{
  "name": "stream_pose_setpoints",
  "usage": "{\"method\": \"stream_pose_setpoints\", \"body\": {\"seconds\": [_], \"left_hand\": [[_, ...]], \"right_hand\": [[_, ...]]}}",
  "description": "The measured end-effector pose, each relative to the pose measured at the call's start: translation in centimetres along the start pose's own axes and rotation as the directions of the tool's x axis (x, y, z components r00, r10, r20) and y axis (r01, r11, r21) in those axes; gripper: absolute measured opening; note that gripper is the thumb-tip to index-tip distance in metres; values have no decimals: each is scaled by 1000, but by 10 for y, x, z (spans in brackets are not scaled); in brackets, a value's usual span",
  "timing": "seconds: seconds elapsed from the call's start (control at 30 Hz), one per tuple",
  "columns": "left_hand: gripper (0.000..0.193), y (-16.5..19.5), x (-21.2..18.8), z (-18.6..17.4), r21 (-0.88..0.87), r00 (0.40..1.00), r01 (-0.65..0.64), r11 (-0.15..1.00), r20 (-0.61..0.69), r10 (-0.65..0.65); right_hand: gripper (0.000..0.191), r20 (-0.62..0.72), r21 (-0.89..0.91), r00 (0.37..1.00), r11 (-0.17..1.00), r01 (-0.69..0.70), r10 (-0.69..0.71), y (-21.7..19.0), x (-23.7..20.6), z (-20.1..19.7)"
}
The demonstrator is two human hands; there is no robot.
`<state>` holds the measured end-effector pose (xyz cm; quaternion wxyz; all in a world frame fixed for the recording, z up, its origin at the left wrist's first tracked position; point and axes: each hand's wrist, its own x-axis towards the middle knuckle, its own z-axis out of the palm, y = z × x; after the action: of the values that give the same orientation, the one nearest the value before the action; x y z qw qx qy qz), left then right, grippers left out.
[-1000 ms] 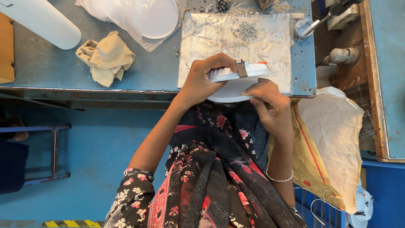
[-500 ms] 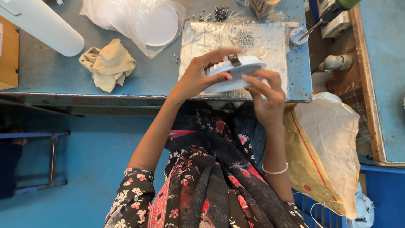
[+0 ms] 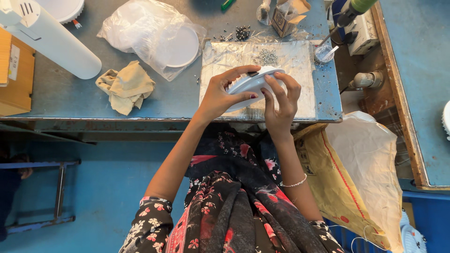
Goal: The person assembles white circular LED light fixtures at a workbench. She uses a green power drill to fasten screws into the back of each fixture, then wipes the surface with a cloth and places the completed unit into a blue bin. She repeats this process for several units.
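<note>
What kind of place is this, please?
Probably a small assembly workshop: a grey metal workbench, a pile of small metal screws, and both hands holding a round white plastic housing.

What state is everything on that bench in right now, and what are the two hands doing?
White round housing: tilted, held above the foil sheet.
Left hand: gripping the housing.
Right hand: fingers on its edge.
Cloth: crumpled.
Plastic bag: open, white disc inside.
Screws: loose pile.

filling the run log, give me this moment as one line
left hand: grips white round housing | right hand: fingers on its rim | over foil-covered pad | screws behind | cloth left
</note>
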<state>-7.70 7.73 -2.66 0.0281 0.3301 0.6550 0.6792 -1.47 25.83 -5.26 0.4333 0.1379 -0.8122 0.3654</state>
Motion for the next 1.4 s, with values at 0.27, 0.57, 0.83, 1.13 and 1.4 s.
{"method": "stream_pose_setpoints", "body": {"seconds": [0.27,0.57,0.83,1.13,1.4], "left_hand": [[54,0,-3,-1,-12,999,36,999,-35,-36],[61,1,1,-7,-38,999,22,999,-28,-23],[46,3,-3,1,35,993,-14,999,-116,18],[43,-7,-10,-9,-174,962,89,981,-241,-130],[54,-24,-26,-19,-712,903,41,701,-275,-331]], "right_hand": [[41,21,7,1000,1000,3,-3,-5,3,1],[37,46,-3,998,999,51,-50,-8,9,0],[34,58,40,998,999,-5,3,-9,12,5],[50,5,172,963,949,-265,268,6,-5,24],[42,554,698,661,150,-700,506,41,-51,4]]}}
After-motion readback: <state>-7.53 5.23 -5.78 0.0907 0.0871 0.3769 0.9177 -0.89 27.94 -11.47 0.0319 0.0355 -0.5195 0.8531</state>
